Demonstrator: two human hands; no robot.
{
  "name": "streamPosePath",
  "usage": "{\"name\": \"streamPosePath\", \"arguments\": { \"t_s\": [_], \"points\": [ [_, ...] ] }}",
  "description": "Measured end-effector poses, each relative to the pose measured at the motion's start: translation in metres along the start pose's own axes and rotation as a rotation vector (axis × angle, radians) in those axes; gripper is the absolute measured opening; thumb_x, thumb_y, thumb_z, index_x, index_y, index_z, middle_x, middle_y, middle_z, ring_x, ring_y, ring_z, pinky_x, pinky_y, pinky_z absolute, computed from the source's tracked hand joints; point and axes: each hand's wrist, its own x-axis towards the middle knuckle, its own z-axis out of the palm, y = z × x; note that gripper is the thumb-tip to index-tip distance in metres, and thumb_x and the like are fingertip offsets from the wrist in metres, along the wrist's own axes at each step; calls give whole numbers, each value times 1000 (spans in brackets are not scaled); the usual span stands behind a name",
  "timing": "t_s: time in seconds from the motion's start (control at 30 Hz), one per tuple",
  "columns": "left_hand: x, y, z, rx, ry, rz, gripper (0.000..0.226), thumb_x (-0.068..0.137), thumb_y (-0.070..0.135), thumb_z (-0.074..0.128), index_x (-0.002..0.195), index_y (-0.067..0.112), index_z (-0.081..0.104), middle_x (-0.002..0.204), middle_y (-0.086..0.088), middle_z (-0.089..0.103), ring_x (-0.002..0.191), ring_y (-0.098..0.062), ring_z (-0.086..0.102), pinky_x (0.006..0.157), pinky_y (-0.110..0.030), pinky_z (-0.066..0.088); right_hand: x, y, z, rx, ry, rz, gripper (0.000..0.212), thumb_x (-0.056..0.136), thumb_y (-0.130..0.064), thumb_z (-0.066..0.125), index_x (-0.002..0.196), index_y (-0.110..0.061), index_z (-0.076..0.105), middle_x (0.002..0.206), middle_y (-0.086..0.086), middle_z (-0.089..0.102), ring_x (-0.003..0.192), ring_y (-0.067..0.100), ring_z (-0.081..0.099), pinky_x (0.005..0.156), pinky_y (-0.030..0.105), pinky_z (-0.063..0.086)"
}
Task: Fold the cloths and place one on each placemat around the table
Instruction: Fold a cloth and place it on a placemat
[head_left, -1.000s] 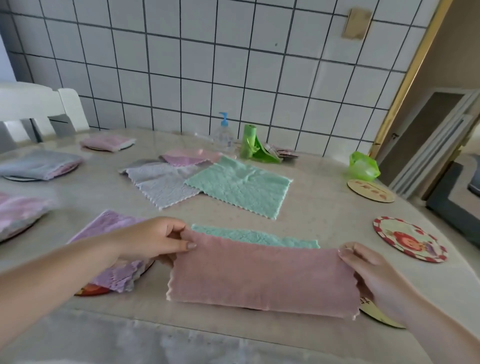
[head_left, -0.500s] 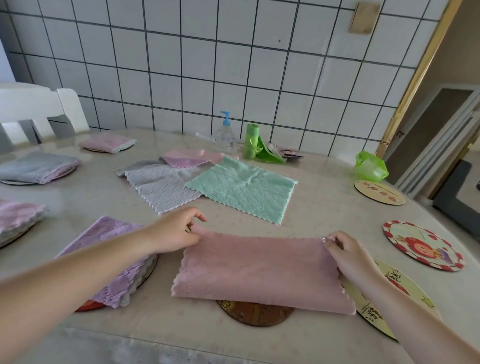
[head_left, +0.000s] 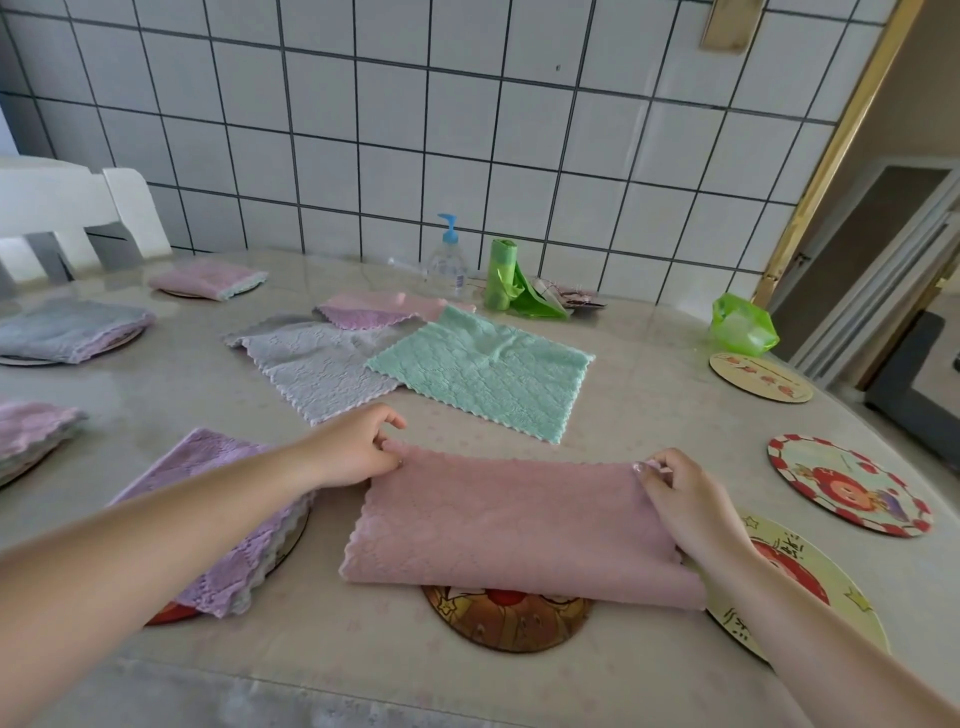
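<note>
A pink cloth (head_left: 509, 525), folded in half, lies flat over a brown round placemat (head_left: 506, 621) near the front edge. My left hand (head_left: 358, 449) pinches its far left corner and my right hand (head_left: 685, 504) pinches its far right corner. Folded cloths rest on placemats to the left: purple (head_left: 218, 514), pink-purple (head_left: 31, 431), grey (head_left: 67, 330) and pink (head_left: 208, 278). Unfolded green (head_left: 483, 371), grey (head_left: 317, 364) and pink (head_left: 384, 309) cloths lie spread mid-table. Bare placemats sit at the right: yellow (head_left: 810, 587), red-rimmed (head_left: 852, 483) and tan (head_left: 761, 376).
A pump bottle (head_left: 448, 260), a green bag roll (head_left: 501, 275) and a green plastic bag (head_left: 743, 325) stand along the back by the tiled wall. A white chair (head_left: 72, 213) is at the far left. A doorway opens at the right.
Both hands lowered the pink cloth onto the table and pushed it forward, covering its green underside. The fold now lies flat over the brown placemat.
</note>
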Motion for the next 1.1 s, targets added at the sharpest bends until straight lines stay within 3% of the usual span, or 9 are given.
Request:
{"name": "streamPosePath", "arguments": {
  "t_s": [0.17,0.27,0.4,0.5,0.57,0.7,0.8,0.9,1.1],
  "points": [
    [5,0,-2,-15,-49,-79,53,86,27,62,133,20,38,93,6,54,77,-8,55,61,-21,41,5,1,1,-5,-4,31,9,91,-28,52,93,-21,58,86,-5,65,67,16,59,57,29,43],
    [3,1,-2,139,4,-74,59,86,30,62,137,17,36,118,-2,52,97,-14,53,85,-28,44,4,-2,-5,83,26,83,18,90,-29,52,107,-22,56,106,-4,62,84,14,59,67,28,43],
    [-13,35,20,137,153,119,48,89,32,57,133,16,46,136,-2,48,122,-16,47,107,-36,36,-7,-32,1,-73,13,-116,29,93,-30,49,119,-22,57,126,-2,54,109,15,55,82,29,42],
    [-27,71,52,116,137,246,33,93,29,47,125,26,55,129,5,55,116,-12,53,101,-31,41,-22,-62,26,-260,-172,-279,36,93,-33,45,127,-24,54,135,-4,49,122,16,48,99,33,39],
    [-29,79,75,193,148,336,38,91,31,33,120,30,57,123,6,59,114,-14,55,97,-33,43,-32,-69,46,-366,-230,-383,47,89,-42,31,131,-30,49,139,-9,46,128,15,43,105,37,35],
    [-28,68,97,335,152,308,59,90,45,12,138,26,40,146,5,39,137,-14,31,113,-35,22,-45,-56,63,-443,-213,-384,81,72,-58,-2,140,-32,34,148,-8,35,137,15,30,112,36,23],
    [-36,59,88,402,109,267,68,86,58,8,144,28,27,154,3,24,143,-16,17,117,-36,10,-46,-45,55,-491,-214,-344,90,66,-67,-5,143,-35,27,154,-8,25,142,12,19,115,40,16],
    [-41,50,74,424,67,194,89,67,66,-9,146,34,18,156,5,16,144,-15,10,117,-37,4,-48,-33,39,-563,-224,-324,93,67,-80,-6,145,-36,21,155,-10,19,143,10,12,117,42,13],
    [-59,36,64,463,23,133,94,64,75,-12,147,36,7,158,4,4,145,-13,-1,118,-38,0,-51,-3,13,-656,-241,-238,110,55,-81,-28,147,-36,11,157,-10,6,145,10,2,116,46,14]
  ]
}}
